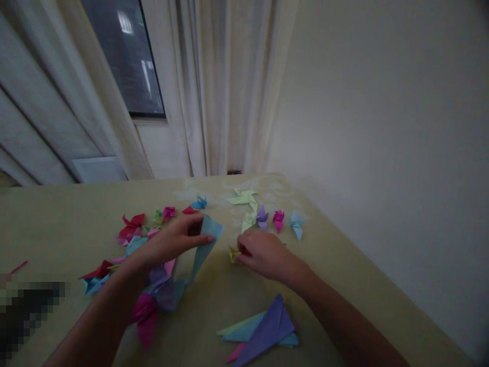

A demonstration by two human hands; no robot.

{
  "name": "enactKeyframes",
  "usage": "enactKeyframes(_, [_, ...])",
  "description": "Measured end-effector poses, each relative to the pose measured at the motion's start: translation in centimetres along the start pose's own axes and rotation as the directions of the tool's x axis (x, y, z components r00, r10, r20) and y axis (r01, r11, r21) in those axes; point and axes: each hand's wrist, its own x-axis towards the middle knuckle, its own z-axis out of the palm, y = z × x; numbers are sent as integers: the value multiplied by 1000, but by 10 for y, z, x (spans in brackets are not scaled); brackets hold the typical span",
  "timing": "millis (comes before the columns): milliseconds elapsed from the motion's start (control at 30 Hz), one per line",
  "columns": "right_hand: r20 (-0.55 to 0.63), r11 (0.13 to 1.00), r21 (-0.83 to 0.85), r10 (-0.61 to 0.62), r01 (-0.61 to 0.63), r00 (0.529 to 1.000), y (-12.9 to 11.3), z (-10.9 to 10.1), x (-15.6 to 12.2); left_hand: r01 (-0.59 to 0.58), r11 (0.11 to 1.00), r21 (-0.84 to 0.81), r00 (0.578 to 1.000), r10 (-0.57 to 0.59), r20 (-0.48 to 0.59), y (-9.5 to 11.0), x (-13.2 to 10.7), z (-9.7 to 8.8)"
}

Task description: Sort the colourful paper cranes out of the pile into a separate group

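My left hand (187, 235) pinches a light blue folded paper (206, 242) between thumb and fingers, its narrow tip pointing down over the table. To the right, my right hand (263, 254) is closed on a small yellow folded paper (234, 255), partly covered by the fingers. A heap of origami pieces lies under and around my left forearm, among them a purple piece (163, 288), a magenta piece (145, 318) and a red piece (132, 225). Just beyond my right hand sit a pale green piece (249, 221) and a purple origami piece (262, 216).
Near me, several flat folded papers (263, 331) overlap on the table (328, 244). Farther right lie a magenta figure (278, 220) and a light blue figure (297, 224). A pale green pinwheel shape (244, 197) is at the back. Curtains (229, 86) and a wall (389, 127) border the table.
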Motion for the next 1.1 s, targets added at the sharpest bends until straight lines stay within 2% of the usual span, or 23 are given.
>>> enactKeyframes(67, [-185,986,135,-74,100,980,0,-7,-4,-11,989,-147,1000,14,19,19,-3,6])
enactKeyframes(167, [-450,934,140,-236,329,861,-1,-11,-10,6,975,-221,998,8,64,34,-2,21])
enactKeyframes(233, [-515,903,41,-348,428,783,-3,-12,-13,32,968,-249,993,-2,117,37,-1,30])
enactKeyframes(300, [-548,880,-44,-417,472,726,-5,-13,-16,61,956,-287,985,-11,174,37,-1,36])
enactKeyframes(433, [-591,842,-87,-474,533,653,-5,-19,-19,110,932,-346,966,-18,258,37,-6,38])
enactKeyframes(500, [-565,847,-85,-475,525,675,-4,-26,-22,103,949,-299,965,-23,260,33,-6,35])
enactKeyframes(600, [-438,881,1,-425,473,792,0,-40,-29,44,993,-109,986,-26,163,17,1,26])
enactKeyframes(667, [-300,894,126,-380,431,875,2,-51,-37,20,996,92,1000,-20,-8,-2,11,18])
enactKeyframes(733, [-179,892,245,-343,380,922,4,-59,-44,113,933,342,973,-35,-226,-26,20,11])
enactKeyframes(800, [-116,875,347,-318,339,941,9,-60,-50,315,798,514,911,-103,-398,-49,26,5])
enactKeyframes(833, [-99,858,398,-312,325,945,12,-58,-53,403,727,556,881,-145,-449,-59,28,3])
enactKeyframes(900, [-40,815,497,-321,297,946,19,-47,-58,489,637,596,853,-207,-479,-76,29,-1])
enactKeyframes(967, [63,778,579,-340,243,938,27,-31,-63,472,612,635,867,-193,-459,-86,28,-3])
enactKeyframes(1100, [237,751,654,-318,92,918,35,2,-74,325,641,696,927,-69,-369,-91,28,-11])
